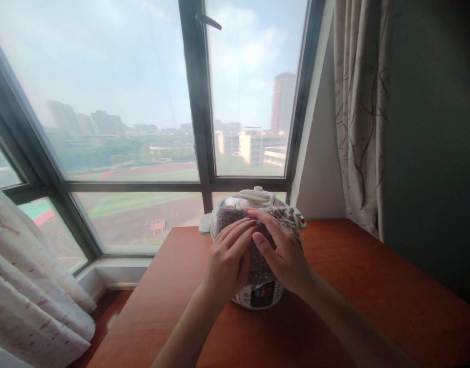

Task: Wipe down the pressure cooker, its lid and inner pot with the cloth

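A white electric pressure cooker (240, 297) stands on the table, with its dark control panel towards me. Draped over its front and the near part of its lid is a brown-grey fuzzy cloth (262, 271). My left hand (230, 250) lies on the left part of the cloth, fingers stretched out and close together. On the right part rests my right hand (284, 250), its fingers extended and the thumb apart. The fingertips of both hands come close together near the cloth's upper middle. Above them the lid handle (253, 195) sticks out uncovered.
The cooker stands on a reddish-brown wooden table (345, 271) near its far edge. Behind is a large window with a dark frame (198, 92). Curtains hang at the left (31, 286) and right (359, 112). A dark wall (434, 128) rises on the right.
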### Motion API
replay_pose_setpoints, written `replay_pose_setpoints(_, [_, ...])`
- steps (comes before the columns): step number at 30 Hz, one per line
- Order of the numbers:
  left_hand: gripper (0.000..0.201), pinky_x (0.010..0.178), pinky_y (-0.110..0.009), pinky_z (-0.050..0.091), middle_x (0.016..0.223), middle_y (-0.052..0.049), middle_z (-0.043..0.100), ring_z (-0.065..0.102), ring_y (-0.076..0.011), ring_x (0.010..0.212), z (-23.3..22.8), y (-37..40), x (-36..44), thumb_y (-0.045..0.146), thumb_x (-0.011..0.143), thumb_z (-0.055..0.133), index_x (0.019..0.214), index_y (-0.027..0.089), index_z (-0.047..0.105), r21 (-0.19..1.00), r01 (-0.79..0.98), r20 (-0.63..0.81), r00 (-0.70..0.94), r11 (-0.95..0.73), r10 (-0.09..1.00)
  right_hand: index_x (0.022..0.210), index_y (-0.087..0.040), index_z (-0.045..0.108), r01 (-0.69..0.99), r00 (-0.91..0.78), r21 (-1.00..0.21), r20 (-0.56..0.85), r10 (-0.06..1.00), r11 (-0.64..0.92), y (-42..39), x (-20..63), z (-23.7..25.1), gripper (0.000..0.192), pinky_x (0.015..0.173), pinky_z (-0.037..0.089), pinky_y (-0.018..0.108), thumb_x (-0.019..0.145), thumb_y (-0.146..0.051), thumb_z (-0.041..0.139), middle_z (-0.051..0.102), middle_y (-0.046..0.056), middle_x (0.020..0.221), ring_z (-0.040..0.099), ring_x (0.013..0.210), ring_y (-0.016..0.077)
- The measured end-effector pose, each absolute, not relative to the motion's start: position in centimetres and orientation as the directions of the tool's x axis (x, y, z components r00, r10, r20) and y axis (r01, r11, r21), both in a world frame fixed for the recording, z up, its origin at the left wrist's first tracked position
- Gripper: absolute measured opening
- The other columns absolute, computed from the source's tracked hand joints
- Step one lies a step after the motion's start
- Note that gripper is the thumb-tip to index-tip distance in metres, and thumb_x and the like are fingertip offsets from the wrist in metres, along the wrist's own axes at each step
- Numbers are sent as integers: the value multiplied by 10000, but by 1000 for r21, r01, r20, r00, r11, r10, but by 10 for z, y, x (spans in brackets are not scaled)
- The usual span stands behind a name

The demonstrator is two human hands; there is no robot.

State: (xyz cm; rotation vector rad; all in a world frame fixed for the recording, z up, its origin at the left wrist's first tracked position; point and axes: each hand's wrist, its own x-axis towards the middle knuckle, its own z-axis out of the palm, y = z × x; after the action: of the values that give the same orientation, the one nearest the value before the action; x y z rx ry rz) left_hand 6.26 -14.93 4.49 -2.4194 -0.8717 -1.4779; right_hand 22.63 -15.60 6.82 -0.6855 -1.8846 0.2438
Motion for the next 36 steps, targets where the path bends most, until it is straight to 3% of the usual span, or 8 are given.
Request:
replay_pose_setpoints(6, [313, 1085, -450, 456, 1347, -93, 637, 576, -249, 1274, 31, -123, 6, 254, 976, 484, 1237, 222, 653, 413, 653, 850, -25, -635, 527, 1370, -170, 555, 679, -459, -132, 692, 558, 722, -160, 208, 61, 571, 1199, 263, 528, 875, -431, 665, 530, 134, 1467, 430, 1379, 324])
replay_pose_setpoints(9, [324, 1089, -440, 455, 1358, -88, 635, 579, -249, 1275, 16, -106, -8, 297, 992, 461, 1230, 228, 668, 496, 582, 808, -39, -644, 587, 1441, -140, 487, 754, -489, -33, 639, 594, 656, -161, 190, 62, 714, 1187, 228, 589, 839, -456, 706, 449, 188, 1525, 366, 1410, 375])
replay_pose_setpoints(13, [391, 1149, -440, 395, 1440, -100, 574, 524, -268, 1343, -6, -84, -12, 357, 988, 468, 1321, 225, 621, 528, 465, 796, 22, -711, 606, 1466, -109, 445, 778, -501, 24, 625, 598, 627, -159, 173, 61, 716, 1170, 232, 608, 864, -407, 692, 421, 220, 1535, 344, 1419, 387])
replay_pose_setpoints(18, [501, 1170, -464, 353, 1510, -106, 502, 449, -285, 1402, -16, -79, -11, 455, 1003, 385, 1429, 237, 532, 421, 572, 830, 70, -704, 554, 1432, -169, 492, 755, -453, -29, 699, 553, 655, -160, 186, 49, 652, 1201, 230, 526, 863, -406, 705, 490, 150, 1493, 389, 1398, 322])
replay_pose_setpoints(24, [446, 1125, -465, 385, 1458, -110, 552, 496, -251, 1348, -11, -86, 4, 373, 1039, 318, 1389, 223, 551, 376, 609, 870, 27, -698, 492, 1374, -200, 559, 728, -305, -156, 798, 519, 668, -149, 234, 39, 653, 1179, 283, 526, 843, -558, 685, 571, 128, 1412, 454, 1348, 322])
replay_pose_setpoints(31, [499, 1122, -460, 369, 1441, -123, 570, 496, -253, 1336, -16, -84, 16, 410, 1043, 254, 1351, 189, 580, 390, 642, 884, -61, -660, 463, 1304, -214, 590, 616, -194, -388, 769, 609, 685, -108, 303, 40, 575, 1111, 394, 507, 867, -584, 642, 615, 116, 1355, 532, 1285, 293])
replay_pose_setpoints(33, [511, 1123, -459, 366, 1439, -125, 571, 493, -250, 1336, -17, -84, 16, 415, 1042, 241, 1345, 183, 582, 394, 644, 882, -65, -655, 466, 1346, -211, 555, 622, -212, -387, 754, 621, 681, -107, 312, 37, 586, 1121, 383, 519, 887, -569, 620, 584, 125, 1386, 505, 1314, 294])
replay_pose_setpoints(36, [516, 1126, -463, 360, 1436, -130, 572, 494, -245, 1335, -17, -86, 16, 411, 1043, 233, 1353, 179, 574, 401, 643, 876, -61, -652, 479, 1413, -209, 502, 683, -302, -271, 741, 599, 679, -119, 307, 33, 645, 1138, 356, 545, 882, -552, 632, 505, 146, 1450, 438, 1367, 314])
